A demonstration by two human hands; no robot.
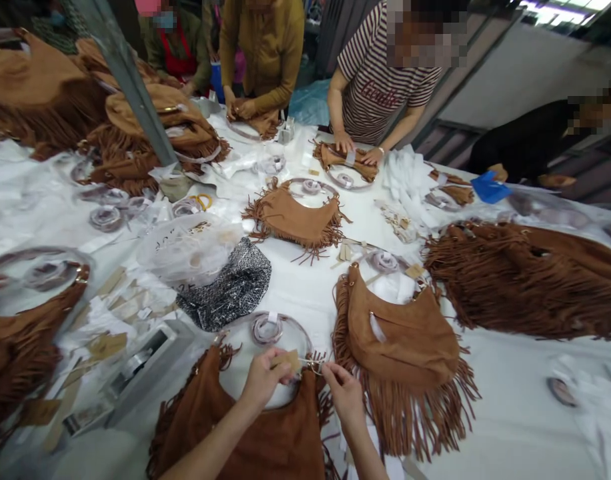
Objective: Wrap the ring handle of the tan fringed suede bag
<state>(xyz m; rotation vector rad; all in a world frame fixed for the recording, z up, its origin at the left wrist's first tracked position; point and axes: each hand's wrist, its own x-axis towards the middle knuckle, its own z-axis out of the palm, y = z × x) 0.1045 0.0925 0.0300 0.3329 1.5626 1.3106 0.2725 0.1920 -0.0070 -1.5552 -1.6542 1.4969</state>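
Pinches a tan card tag [287,360] in the left hand [261,381], above a brown fringed bag [265,440] lying at the near edge of the white bench [510,400]. Grips with the right hand [344,395] something thin just beside the tag, too small to tell. Just right of this bag, a second fringed bag [403,340]; behind, a patterned pouch [230,287].
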